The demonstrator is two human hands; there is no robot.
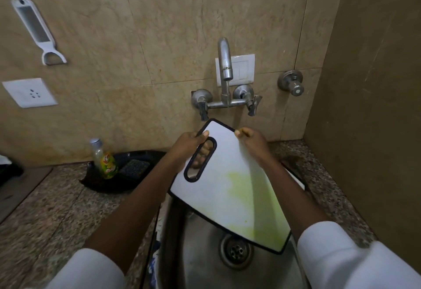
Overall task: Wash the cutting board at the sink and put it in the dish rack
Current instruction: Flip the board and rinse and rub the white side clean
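Currently, observed state as follows.
Cutting board [227, 188]: white with black rim, held tilted above the sink [200, 243]; yellow-green stain across its lower half.
Left hand [189, 149]: gripping the board at its handle slot, fingers showing through the slot, thumb on top.
Right hand [251, 140]: clasping the board's far right edge.
Tap [224, 65]: on the wall, just beyond the board; no water visible.
Drain [237, 252]: partly under the board's near corner.
Soap bottle [104, 158]: on the counter [57, 209], left of the sink.
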